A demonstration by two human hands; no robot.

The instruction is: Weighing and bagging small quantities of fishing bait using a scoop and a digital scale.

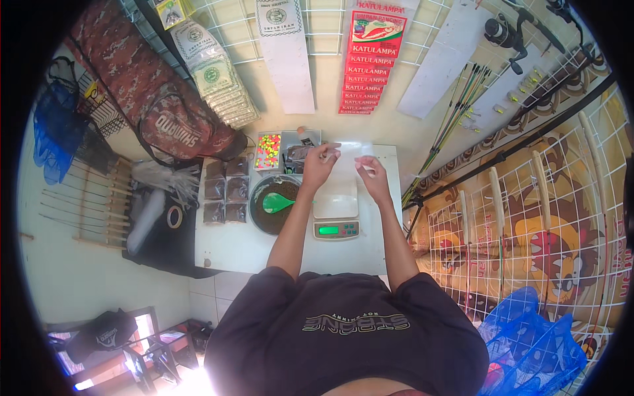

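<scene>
Over the far part of a white digital scale (pixel 336 229), my left hand (pixel 319 165) and my right hand (pixel 374 177) are raised facing each other. The fingers of both are pinched on what looks like a thin clear plastic bag (pixel 348 153), hard to make out against the pale background. Left of the scale stands a round bowl (pixel 253 212) of dark brown crumbly material, with a green scoop (pixel 276 202) lying in it. My left forearm covers the bowl's right side. The scale's display is lit green.
Several filled clear packets (pixel 214 190) lie in rows on the white table (pixel 224 249), left of the bowl. Behind the bowl are a box of colourful pellets (pixel 268 150) and a grey tray holding a bottle (pixel 305 136). Fishing rods (pixel 441 138) lean at the right; red packets (pixel 370 69) hang behind.
</scene>
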